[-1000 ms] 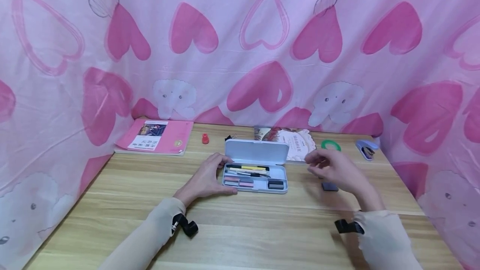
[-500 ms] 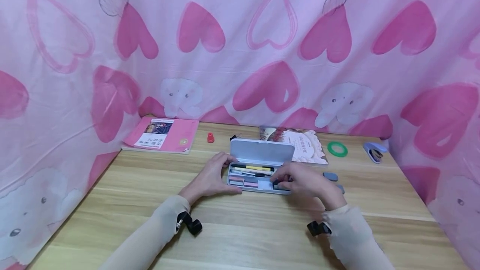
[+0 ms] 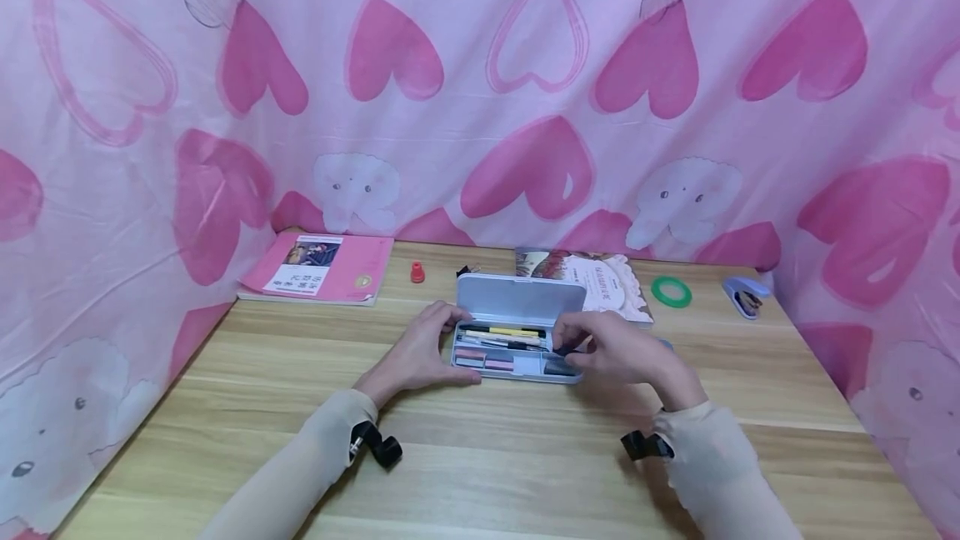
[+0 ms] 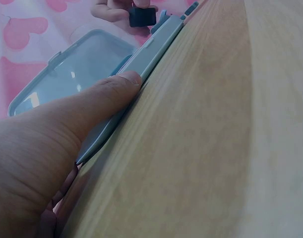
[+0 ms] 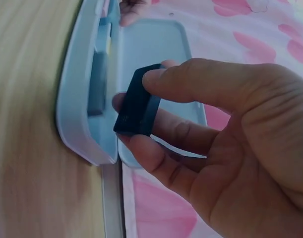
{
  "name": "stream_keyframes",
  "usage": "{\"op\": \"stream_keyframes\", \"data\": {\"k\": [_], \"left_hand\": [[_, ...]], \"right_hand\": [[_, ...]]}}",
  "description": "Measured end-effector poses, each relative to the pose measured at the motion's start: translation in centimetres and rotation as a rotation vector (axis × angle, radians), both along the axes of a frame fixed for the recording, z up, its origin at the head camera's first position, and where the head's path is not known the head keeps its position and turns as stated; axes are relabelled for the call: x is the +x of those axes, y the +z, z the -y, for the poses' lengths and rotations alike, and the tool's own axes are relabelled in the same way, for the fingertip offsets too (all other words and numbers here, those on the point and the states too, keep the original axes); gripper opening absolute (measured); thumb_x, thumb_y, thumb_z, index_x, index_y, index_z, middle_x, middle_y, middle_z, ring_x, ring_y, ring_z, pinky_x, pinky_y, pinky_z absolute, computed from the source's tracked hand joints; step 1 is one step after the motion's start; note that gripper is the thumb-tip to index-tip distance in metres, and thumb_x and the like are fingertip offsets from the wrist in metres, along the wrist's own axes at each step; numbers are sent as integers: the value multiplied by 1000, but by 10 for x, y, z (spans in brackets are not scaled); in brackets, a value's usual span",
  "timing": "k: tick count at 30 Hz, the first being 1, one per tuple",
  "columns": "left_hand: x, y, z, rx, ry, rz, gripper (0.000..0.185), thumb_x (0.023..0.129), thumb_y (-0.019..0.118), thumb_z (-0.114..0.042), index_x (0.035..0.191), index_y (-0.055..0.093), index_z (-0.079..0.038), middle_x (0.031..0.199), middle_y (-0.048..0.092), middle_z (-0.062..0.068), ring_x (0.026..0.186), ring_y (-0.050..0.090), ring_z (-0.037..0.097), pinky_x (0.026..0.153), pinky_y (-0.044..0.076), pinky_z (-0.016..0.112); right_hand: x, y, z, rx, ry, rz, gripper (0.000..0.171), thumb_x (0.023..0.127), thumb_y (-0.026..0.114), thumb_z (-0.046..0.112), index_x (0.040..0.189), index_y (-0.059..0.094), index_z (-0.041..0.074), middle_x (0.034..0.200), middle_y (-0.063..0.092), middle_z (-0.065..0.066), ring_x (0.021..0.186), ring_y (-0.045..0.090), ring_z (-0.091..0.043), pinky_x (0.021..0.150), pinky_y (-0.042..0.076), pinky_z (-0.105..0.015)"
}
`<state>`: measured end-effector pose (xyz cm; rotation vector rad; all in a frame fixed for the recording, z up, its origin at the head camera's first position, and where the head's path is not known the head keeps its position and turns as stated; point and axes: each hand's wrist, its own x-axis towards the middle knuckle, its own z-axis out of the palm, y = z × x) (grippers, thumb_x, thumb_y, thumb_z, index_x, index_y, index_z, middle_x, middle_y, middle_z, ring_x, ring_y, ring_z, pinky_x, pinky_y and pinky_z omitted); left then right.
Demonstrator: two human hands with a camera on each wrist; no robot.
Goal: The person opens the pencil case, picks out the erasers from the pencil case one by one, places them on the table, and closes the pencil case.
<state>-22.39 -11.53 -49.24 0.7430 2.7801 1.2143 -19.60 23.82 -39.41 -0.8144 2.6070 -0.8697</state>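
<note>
A pale blue pencil case point(image 3: 521, 297) lies on the table with its lid raised. My left hand point(image 3: 420, 348) grips its left end, thumb along the front wall and fingers at the back. Several pens point(image 3: 501, 337) fill its rear section, with pinkish blocks point(image 3: 498, 365) in front at left. My right hand point(image 3: 618, 348) pinches a dark eraser point(image 5: 135, 106) between thumb and fingers, close over the right end of the case. Another dark block point(image 5: 97, 84) sits in the case's front right compartment.
A pink book point(image 3: 345, 269) lies at the back left, beside a small red object point(image 3: 417, 272). Behind the case is a second booklet point(image 3: 611, 286). Green tape point(image 3: 671, 292) and a stapler point(image 3: 745, 298) lie at the back right. Patterned curtain surrounds the table.
My right hand has moved left from the table's right side to the case, dipped to its front right compartment and risen slightly with the dark eraser. My left hand keeps its grip.
</note>
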Motion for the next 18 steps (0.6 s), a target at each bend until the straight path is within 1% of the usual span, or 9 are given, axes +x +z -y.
{"op": "stream_keyframes", "data": {"k": [3, 6, 9, 10, 12, 14, 18], "left_hand": [[0, 0, 0, -5, -1, -3, 98, 67, 102, -69, 144, 63, -23, 139, 61, -5, 125, 57, 17, 115, 53, 45], [0, 0, -1, -9, -3, -3, 98, 67, 101, -70, 144, 63, -23, 140, 61, -5, 126, 57, 17, 116, 53, 46], [0, 0, -1, -8, -2, 2, 98, 67, 101, -70, 145, 63, -24, 140, 60, -5, 126, 57, 17, 116, 52, 46], [0, 0, -1, -7, -1, 4, 98, 67, 101, -70, 145, 63, -25, 140, 60, -5, 127, 57, 17, 117, 52, 46], [0, 1, 0, -3, -1, 8, 98, 67, 102, -69, 145, 63, -24, 140, 60, -5, 127, 57, 17, 117, 51, 46], [1, 2, 0, -1, 1, 13, 97, 67, 102, -68, 144, 63, -24, 140, 60, -5, 126, 56, 18, 117, 51, 46], [1, 2, -1, -9, 2, 10, 97, 67, 102, -68, 145, 62, -24, 140, 60, -5, 126, 56, 18, 117, 52, 46]], "right_hand": [[-1, 4, -10, -17, -30, -31, 24, 98, 83, 2, 114, 73, 17, 108, 74, 2, 101, 68, -20, 95, 64, -47], [-2, 9, -25, 9, -116, -69, 30, 95, 87, 3, 120, 73, 13, 110, 73, -1, 102, 66, -24, 94, 64, -48], [-5, 12, -42, 73, -217, -86, 30, 95, 88, 7, 121, 75, 10, 109, 73, -4, 100, 65, -26, 91, 62, -48], [-6, 11, -47, 100, -250, -83, 28, 95, 88, 8, 120, 76, 10, 108, 73, -4, 99, 64, -26, 90, 62, -47], [-9, 8, -55, 137, -284, -71, 24, 95, 88, 8, 116, 77, 9, 105, 73, -6, 96, 64, -27, 88, 61, -46], [-13, 2, -61, 156, -301, -54, 23, 95, 87, 8, 116, 78, 9, 105, 73, -7, 96, 64, -27, 88, 61, -47], [-19, -10, -65, 158, -305, -23, 26, 94, 87, 6, 119, 79, 8, 108, 73, -9, 99, 63, -29, 93, 60, -51]]}}
